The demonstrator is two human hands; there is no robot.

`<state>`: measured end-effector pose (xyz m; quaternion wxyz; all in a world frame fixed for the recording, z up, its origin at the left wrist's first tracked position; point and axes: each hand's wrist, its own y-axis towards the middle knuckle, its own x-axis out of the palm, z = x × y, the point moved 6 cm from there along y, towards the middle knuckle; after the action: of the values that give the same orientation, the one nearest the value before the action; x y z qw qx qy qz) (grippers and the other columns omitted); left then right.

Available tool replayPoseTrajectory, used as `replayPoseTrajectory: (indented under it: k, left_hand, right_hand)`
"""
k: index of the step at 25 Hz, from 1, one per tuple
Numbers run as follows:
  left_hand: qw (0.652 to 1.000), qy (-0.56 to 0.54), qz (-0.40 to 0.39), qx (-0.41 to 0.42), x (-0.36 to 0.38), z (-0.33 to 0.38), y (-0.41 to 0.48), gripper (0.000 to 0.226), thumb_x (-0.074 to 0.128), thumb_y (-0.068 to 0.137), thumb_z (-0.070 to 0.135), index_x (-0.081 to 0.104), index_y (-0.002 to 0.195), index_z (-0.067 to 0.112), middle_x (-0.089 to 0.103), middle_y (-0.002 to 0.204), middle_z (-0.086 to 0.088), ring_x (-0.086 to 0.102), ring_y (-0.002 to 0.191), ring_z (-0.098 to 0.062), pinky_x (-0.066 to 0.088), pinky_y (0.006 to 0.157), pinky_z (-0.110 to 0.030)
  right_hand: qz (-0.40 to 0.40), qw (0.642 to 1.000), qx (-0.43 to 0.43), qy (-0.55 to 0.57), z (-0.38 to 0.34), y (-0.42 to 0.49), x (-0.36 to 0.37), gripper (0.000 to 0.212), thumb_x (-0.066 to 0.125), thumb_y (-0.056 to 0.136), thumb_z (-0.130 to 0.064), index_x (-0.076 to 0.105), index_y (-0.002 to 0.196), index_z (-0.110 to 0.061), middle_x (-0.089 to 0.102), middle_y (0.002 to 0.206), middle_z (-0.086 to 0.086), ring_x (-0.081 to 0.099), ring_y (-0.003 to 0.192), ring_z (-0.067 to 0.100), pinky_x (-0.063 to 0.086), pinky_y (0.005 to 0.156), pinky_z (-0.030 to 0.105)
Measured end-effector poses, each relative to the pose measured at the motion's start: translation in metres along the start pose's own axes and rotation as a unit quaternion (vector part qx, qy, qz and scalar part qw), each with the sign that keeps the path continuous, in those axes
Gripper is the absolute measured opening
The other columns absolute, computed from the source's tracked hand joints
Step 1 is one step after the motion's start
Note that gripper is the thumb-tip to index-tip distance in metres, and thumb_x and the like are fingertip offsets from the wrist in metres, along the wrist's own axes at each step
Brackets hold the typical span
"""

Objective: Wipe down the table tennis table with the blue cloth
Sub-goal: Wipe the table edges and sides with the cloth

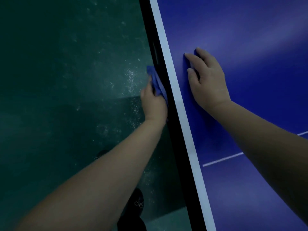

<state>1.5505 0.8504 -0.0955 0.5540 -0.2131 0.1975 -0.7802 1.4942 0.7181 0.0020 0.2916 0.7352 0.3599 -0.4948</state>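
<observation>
View from above, looking down along the long side of a blue counter [250, 47] that fills the right half of the frame. A wide white stripe [186, 130] runs along its border from the top centre to the bottom right. Just left of the stripe is the counter's black side edge [175, 130].

The left hand [154, 104] reaches in from the lower left to the middle of the frame. It holds a bunched blue cloth [155, 77] against the black side edge, below the level of the top. Its fingers [148, 87] are curled around the cloth. Part of the cloth sticks out beyond the fingertips, toward the top of the frame.

The right hand [206, 82] reaches in from the right edge. It lies palm down on the blue top, just right of the white stripe. Its fingers [195, 60] are straight and slightly spread, and they hold nothing.

A thin white line [223, 158] crosses the blue surface at the lower right and passes under the right forearm.

The left half of the frame shows a dark green floor [66, 64] with pale specks. A dark shoe [136, 202] stands on it at the bottom centre, near the counter's edge.
</observation>
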Motion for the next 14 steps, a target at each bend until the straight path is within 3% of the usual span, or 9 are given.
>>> replayPoseTrajectory:
  k: [1,4,7,10,11,12,14]
  left_hand:
    - [1.000,0.006,-0.010,-0.001,-0.003,-0.007,-0.009,0.056,0.033,0.093,-0.010,0.049,0.140,0.015,0.048,0.134,-0.009,0.057,0.115,-0.017,0.042,0.108,-0.035]
    - [0.994,-0.014,-0.047,0.094,-0.009,0.009,-0.032,0.061,0.038,0.092,-0.016,0.049,0.133,0.028,0.042,0.121,0.005,0.052,0.104,0.010,0.036,0.099,-0.007]
    - [0.988,0.051,-0.042,0.141,0.012,0.058,0.045,0.054,0.042,0.095,-0.008,0.050,0.137,0.024,0.040,0.121,0.004,0.053,0.108,-0.009,0.037,0.104,-0.017]
    - [0.998,0.046,-0.023,0.031,0.021,0.067,0.095,0.049,0.030,0.094,-0.008,0.049,0.137,0.005,0.044,0.127,-0.011,0.055,0.105,-0.019,0.039,0.109,-0.036]
    - [0.998,0.053,-0.021,-0.007,0.018,0.056,0.084,0.043,0.030,0.096,-0.005,0.050,0.133,0.001,0.045,0.125,-0.013,0.056,0.103,-0.016,0.040,0.108,-0.040]
    - [0.997,0.064,-0.034,0.001,0.013,0.051,0.064,0.039,0.032,0.097,-0.005,0.052,0.129,0.001,0.046,0.123,-0.009,0.055,0.100,-0.005,0.041,0.107,-0.038]
    - [0.997,0.011,-0.069,0.040,0.007,0.057,0.035,0.039,0.036,0.098,-0.008,0.054,0.126,0.012,0.046,0.116,0.009,0.053,0.093,0.011,0.043,0.099,-0.016]
  right_hand:
    - [0.000,1.000,0.005,0.004,-0.002,0.017,0.002,0.043,0.041,0.101,-0.027,0.044,0.144,-0.025,0.033,0.155,0.003,0.027,0.143,0.018,0.026,0.117,0.044]
    - [-0.002,1.000,0.009,0.006,-0.008,0.063,0.008,0.044,0.041,0.101,-0.029,0.044,0.145,-0.025,0.032,0.155,0.001,0.027,0.143,0.017,0.025,0.118,0.042]
    - [0.004,1.000,0.012,0.007,-0.010,0.106,0.013,0.044,0.039,0.100,-0.031,0.044,0.144,-0.026,0.033,0.155,0.000,0.029,0.142,0.016,0.026,0.117,0.041]
    - [0.016,1.000,0.026,0.008,-0.007,0.140,0.015,0.045,0.039,0.100,-0.031,0.044,0.144,-0.027,0.034,0.154,-0.001,0.030,0.141,0.015,0.027,0.117,0.038]
    - [0.017,0.999,0.033,0.009,-0.005,0.146,0.015,0.044,0.039,0.100,-0.031,0.044,0.144,-0.028,0.033,0.154,-0.002,0.029,0.141,0.014,0.027,0.117,0.038]
    - [0.016,0.999,0.040,0.010,-0.003,0.151,0.015,0.044,0.040,0.100,-0.030,0.044,0.144,-0.028,0.033,0.154,-0.003,0.029,0.141,0.014,0.026,0.118,0.037]
    - [0.012,0.999,0.050,0.014,0.000,0.161,0.015,0.044,0.040,0.101,-0.029,0.044,0.144,-0.030,0.032,0.155,-0.003,0.028,0.142,0.014,0.026,0.118,0.038]
